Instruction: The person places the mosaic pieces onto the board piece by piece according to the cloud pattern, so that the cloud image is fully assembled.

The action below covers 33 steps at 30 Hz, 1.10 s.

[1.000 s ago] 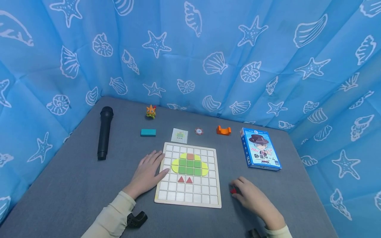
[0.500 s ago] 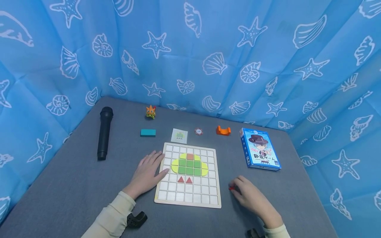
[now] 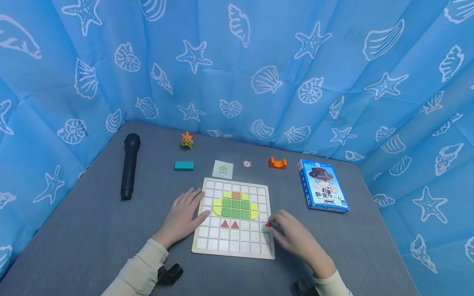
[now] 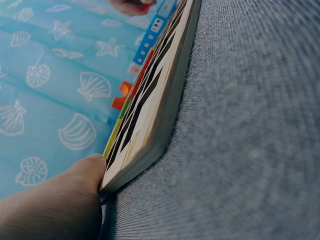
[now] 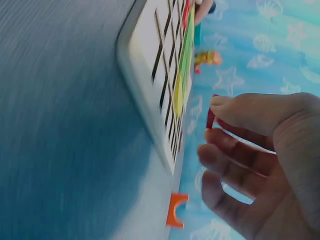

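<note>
A white grid board (image 3: 244, 248) with a wooden rim lies on the grey table. On it, green squares (image 3: 235, 208), yellow rounded pieces (image 3: 217, 206) and a brown square (image 3: 236, 195) form one cluster. Two red triangles (image 3: 230, 224) sit just below. My left hand (image 3: 183, 216) rests at the board's left edge, fingers straight, thumb lying over the rim. Over the board's right edge, my right hand (image 3: 294, 234) pinches a small red piece (image 5: 211, 114) between thumb and forefinger, its other fingers loosely curled.
Behind the board lie a pattern card (image 3: 223, 169), a poker chip (image 3: 247, 164), a teal block (image 3: 184, 165) and an orange U-shaped block (image 3: 277, 163). A toy figure (image 3: 187, 139) stands farther back. A black microphone (image 3: 130, 166) lies left, a blue game box (image 3: 323, 185) right.
My right hand has moved left with the red piece, from the table beside the board to over its right edge. My left hand has stayed in place.
</note>
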Each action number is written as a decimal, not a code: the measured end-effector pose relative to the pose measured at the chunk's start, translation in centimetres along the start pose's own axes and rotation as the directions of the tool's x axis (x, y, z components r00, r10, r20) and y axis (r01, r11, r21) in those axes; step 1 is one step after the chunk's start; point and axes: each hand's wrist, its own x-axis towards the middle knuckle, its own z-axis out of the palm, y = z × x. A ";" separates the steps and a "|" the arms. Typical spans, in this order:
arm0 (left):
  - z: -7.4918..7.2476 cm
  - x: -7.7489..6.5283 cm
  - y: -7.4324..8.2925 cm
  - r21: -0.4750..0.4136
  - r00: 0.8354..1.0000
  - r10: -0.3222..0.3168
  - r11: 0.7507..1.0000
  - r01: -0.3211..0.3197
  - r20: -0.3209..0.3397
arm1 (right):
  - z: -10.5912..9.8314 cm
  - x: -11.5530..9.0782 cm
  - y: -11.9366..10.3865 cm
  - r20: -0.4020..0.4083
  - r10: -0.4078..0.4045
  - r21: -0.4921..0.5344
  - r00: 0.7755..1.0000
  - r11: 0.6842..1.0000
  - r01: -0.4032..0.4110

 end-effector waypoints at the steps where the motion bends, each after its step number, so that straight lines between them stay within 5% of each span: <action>1: 0.0 0.0 0.0 0.002 1.000 0.000 1.000 0.000 0.001 | 0.1 0.2 -0.3 -0.004 -0.035 0.008 0.999 0.999 0.035; 9: 0.0 0.0 0.1 -0.001 1.000 -0.008 1.000 0.008 0.003 | 1.5 1.8 -2.1 -0.011 -0.212 -0.011 0.977 0.977 0.212; 19: -0.1 0.0 0.2 0.001 1.000 -0.004 1.000 0.004 -0.002 | 2.6 2.6 -3.0 0.067 -0.220 -0.060 0.973 0.973 0.224; 33: -0.3 0.0 0.3 -0.007 1.000 -0.011 1.000 0.011 0.009 | 3.5 3.1 -2.8 0.066 -0.230 -0.045 0.971 0.971 0.233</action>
